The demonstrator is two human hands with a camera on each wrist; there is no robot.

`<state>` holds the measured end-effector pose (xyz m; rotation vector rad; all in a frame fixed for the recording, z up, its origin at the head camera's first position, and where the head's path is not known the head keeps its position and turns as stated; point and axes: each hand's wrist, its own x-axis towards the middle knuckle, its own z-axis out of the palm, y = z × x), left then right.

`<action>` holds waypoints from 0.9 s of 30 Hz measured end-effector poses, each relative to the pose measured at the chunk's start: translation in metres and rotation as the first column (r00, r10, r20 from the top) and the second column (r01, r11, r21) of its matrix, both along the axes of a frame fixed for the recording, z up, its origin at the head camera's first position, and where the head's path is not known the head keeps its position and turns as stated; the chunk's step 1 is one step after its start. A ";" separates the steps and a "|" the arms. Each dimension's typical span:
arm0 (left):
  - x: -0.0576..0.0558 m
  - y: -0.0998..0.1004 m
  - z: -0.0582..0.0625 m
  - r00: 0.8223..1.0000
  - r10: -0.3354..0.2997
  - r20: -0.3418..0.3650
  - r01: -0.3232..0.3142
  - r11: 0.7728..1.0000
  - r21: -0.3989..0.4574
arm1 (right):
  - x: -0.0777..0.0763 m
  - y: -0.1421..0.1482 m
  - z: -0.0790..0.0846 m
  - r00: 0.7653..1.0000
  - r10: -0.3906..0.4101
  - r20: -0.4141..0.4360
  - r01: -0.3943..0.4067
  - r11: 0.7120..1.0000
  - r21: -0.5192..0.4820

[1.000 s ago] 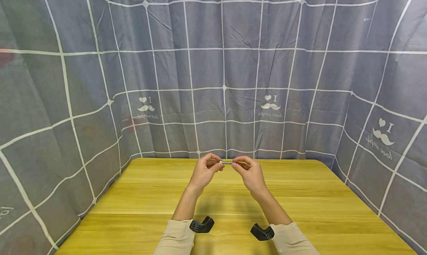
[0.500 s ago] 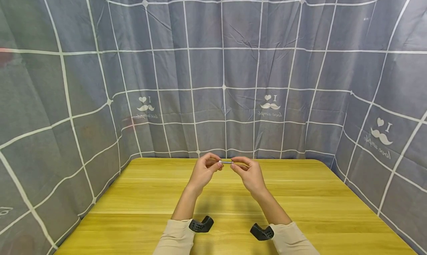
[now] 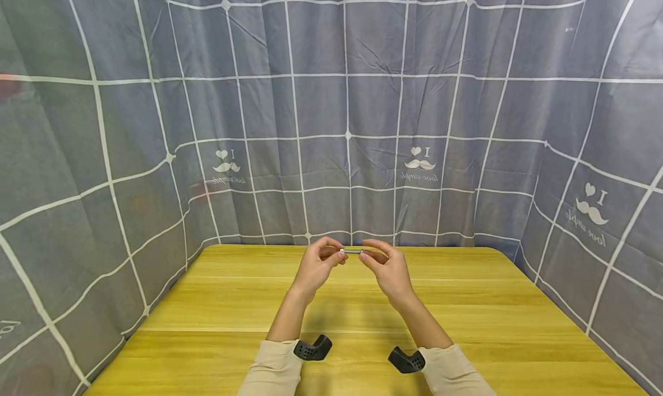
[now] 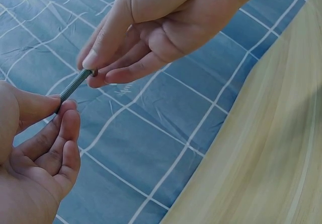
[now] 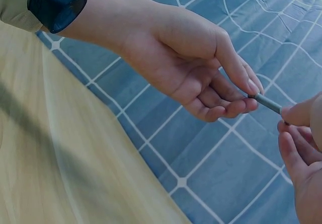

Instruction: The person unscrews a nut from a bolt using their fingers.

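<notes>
A thin grey bolt (image 4: 75,86) with a threaded shank lies nearly level between the two hands, held above the table. My left hand (image 3: 315,269) pinches its left end between thumb and fingers; the fingertips cover that end. At the other end, my right hand (image 3: 391,272) has its thumb and fingers about the tip, where a small knob-like end (image 4: 94,73) shows beside the thumb. The right index finger arches over the bolt in the head view. In the right wrist view, the bolt's smooth-looking middle (image 5: 268,103) bridges the gap between the hands.
A yellow wood-grain table (image 3: 223,304) spreads beneath both hands. Grey curtains (image 3: 321,108) with white grid lines stand around its back and sides. Black wrist-worn devices sit on the left wrist (image 3: 313,348) and the right wrist (image 3: 406,360), over beige sleeves.
The right fingers shift slightly in and then back out along the bolt's end, and the right index finger now lifts a little from it. The left hand stays almost still.
</notes>
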<state>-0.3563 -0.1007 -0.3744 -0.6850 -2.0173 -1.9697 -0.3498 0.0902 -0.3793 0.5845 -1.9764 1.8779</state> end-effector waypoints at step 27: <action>-0.002 -0.001 -0.001 1.000 -0.016 0.005 0.016 1.000 0.010 | 0.000 -0.001 0.001 1.000 -0.010 0.001 0.010 1.000 -0.019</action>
